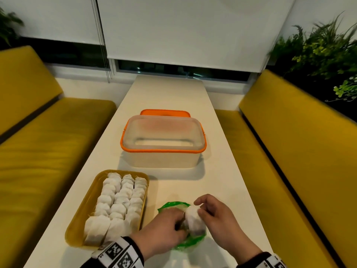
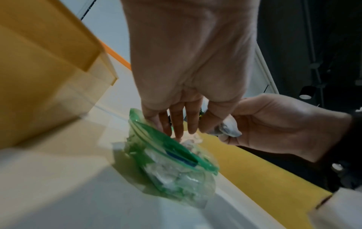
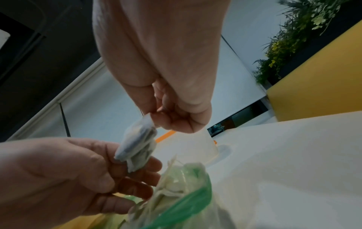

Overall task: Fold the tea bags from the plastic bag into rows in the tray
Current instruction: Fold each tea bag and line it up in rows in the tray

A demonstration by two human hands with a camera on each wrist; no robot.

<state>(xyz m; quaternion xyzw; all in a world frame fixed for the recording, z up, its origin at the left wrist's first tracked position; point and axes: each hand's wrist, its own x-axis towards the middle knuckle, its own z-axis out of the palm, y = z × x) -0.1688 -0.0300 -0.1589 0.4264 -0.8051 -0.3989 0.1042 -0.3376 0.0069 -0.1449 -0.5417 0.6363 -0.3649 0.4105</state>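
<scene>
A yellow tray at the near left of the table holds three rows of folded white tea bags; the tray's side also shows in the left wrist view. To its right lies the green plastic bag with more tea bags inside. One tea bag hangs just above it. My right hand pinches its top end. My left hand pinches its lower end, with the fingers reaching down to the bag's mouth.
A translucent box with an orange rim stands mid-table, its orange lid behind it. Yellow benches run along both sides of the narrow white table. Plants fill the far right.
</scene>
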